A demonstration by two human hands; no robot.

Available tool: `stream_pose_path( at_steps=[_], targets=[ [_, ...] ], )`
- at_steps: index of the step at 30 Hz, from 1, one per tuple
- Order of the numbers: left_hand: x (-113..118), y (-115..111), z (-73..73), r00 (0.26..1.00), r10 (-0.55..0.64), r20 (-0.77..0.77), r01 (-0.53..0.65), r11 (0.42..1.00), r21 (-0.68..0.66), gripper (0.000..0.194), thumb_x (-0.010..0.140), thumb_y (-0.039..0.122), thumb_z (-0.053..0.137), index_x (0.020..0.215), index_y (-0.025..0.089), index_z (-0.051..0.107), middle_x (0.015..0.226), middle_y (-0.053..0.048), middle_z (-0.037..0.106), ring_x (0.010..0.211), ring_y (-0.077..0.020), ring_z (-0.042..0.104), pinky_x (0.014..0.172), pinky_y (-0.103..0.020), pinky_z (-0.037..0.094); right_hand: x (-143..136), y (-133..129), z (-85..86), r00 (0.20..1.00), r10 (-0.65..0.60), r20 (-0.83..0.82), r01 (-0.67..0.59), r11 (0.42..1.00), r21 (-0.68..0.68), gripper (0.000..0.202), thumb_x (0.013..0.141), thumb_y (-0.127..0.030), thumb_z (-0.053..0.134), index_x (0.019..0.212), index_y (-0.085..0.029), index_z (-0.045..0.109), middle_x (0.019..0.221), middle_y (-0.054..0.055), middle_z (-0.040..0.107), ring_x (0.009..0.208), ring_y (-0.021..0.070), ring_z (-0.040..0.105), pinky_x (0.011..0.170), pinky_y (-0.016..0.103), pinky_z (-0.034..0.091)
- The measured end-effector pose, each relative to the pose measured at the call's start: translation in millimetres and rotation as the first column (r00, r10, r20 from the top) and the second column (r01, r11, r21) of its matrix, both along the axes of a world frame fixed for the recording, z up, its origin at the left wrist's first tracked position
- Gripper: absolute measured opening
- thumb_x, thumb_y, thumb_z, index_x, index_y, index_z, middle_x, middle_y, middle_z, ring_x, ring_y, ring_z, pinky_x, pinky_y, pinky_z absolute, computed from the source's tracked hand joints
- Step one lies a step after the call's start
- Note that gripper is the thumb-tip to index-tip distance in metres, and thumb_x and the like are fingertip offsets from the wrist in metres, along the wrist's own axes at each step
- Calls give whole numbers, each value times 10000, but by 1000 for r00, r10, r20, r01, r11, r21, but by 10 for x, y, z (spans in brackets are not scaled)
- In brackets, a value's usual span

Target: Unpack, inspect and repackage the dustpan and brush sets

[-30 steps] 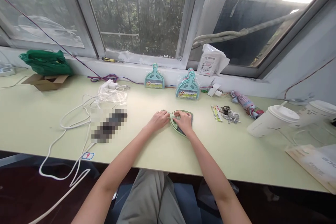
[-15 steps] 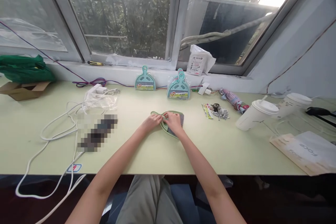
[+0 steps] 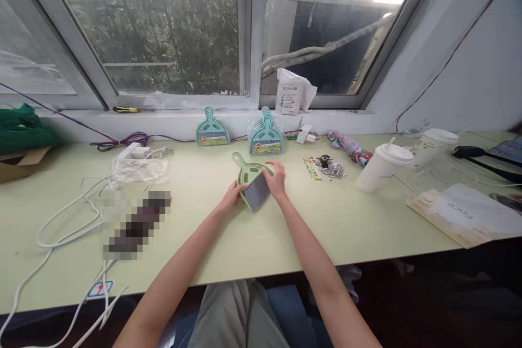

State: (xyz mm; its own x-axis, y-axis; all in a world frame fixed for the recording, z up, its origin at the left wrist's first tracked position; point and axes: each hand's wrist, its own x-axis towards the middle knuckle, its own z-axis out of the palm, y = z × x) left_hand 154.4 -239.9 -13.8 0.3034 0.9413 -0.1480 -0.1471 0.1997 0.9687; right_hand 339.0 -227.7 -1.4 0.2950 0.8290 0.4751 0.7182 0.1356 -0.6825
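Observation:
A small green dustpan with a grey brush nested in it lies on the pale green table in front of me. My left hand grips its near left edge. My right hand holds its right side, fingers curled over the rim. The handle points away to the upper left. Two teal dustpan sets stand against the window sill behind: a single one and a bagged stack.
White cables and a plastic bag lie to the left, beside a blurred dark object. Keys, two lidded paper cups, a folded umbrella and a paper bag sit to the right.
Both hands shifted from the handle area to the sides of the green dustpan, which is now turned with its brush face visible. The camera view swung to the right.

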Motion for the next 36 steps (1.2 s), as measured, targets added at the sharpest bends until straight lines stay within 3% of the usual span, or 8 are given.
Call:
stream_pose_path(
  at_steps=[2, 5, 8, 12, 18, 23, 29, 36],
  targets=[
    [-125, 64, -7, 992, 127, 5, -126, 990, -67, 252, 768, 272, 576, 1007, 192, 575, 971, -60, 681, 897, -190, 659, 808, -312, 533, 363, 30, -71, 953, -295, 72, 298, 954, -36, 370, 877, -298, 433, 1218, -202, 538, 1385, 142, 470, 1320, 284, 358, 1069, 541, 247],
    [-389, 203, 9, 960, 276, 50, -266, 952, -151, 197, 765, 263, 526, 940, 198, 590, 881, -57, 680, 844, -198, 660, 764, -325, 556, 882, 75, -244, 890, -421, 175, 452, 868, -206, 489, 887, -263, 403, 1359, -137, 426, 1496, 224, 295, 1420, 345, 147, 1030, 704, 120],
    [-653, 340, 38, 900, 412, 140, -382, 902, -202, 207, 719, 230, 509, 905, 198, 595, 770, -44, 660, 776, -204, 652, 715, -341, 573, 1088, 118, -387, 945, -220, 244, 292, 901, -319, 513, 837, -89, 353, 1331, -154, 478, 1438, 207, 405, 1395, 328, 245, 1026, 735, 69],
    [-861, 446, 54, 808, 520, 278, -472, 852, -226, 250, 687, 185, 475, 905, 197, 596, 758, -28, 648, 730, -167, 632, 706, -297, 571, 870, 131, -417, 954, 104, 281, -14, 953, -304, 592, 752, 30, 324, 1194, -245, 605, 1210, 83, 610, 1216, 233, 487, 1082, 691, 33],
    [-902, 461, 15, 788, 504, 353, -469, 864, -185, 330, 728, 184, 443, 1009, 217, 615, 846, -33, 655, 829, -162, 649, 758, -285, 568, 422, 58, -361, 921, 177, 346, -109, 972, -206, 296, 927, -223, 429, 1094, -250, 672, 1226, 82, 603, 1107, 221, 565, 1111, 647, 25],
    [-878, 417, 4, 799, 500, 335, -447, 866, -225, 229, 795, 222, 547, 1007, 231, 632, 886, -33, 658, 786, -150, 651, 692, -264, 575, 252, 30, -323, 863, 405, 302, -338, 907, -252, 205, 921, -304, 509, 970, -246, 699, 1221, 47, 643, 1140, 193, 573, 1160, 518, 114],
    [-842, 358, 20, 833, 464, 303, -434, 886, -163, 324, 768, 164, 634, 1088, 201, 608, 951, -44, 669, 785, -137, 653, 651, -230, 566, 181, 31, -367, 894, 245, 375, -120, 937, -327, 329, 926, -253, 484, 1233, -197, 588, 1453, 138, 439, 1366, 293, 365, 1114, 630, 91],
    [-787, 330, -44, 896, 377, 234, -353, 925, -140, 337, 750, 194, 676, 1080, 196, 607, 976, -56, 673, 828, -156, 663, 715, -269, 574, 233, 79, -404, 947, 261, 185, -198, 933, -300, 361, 869, -126, 484, 1172, -238, 643, 1345, 84, 566, 1304, 223, 466, 1100, 459, 308]
  ],
)
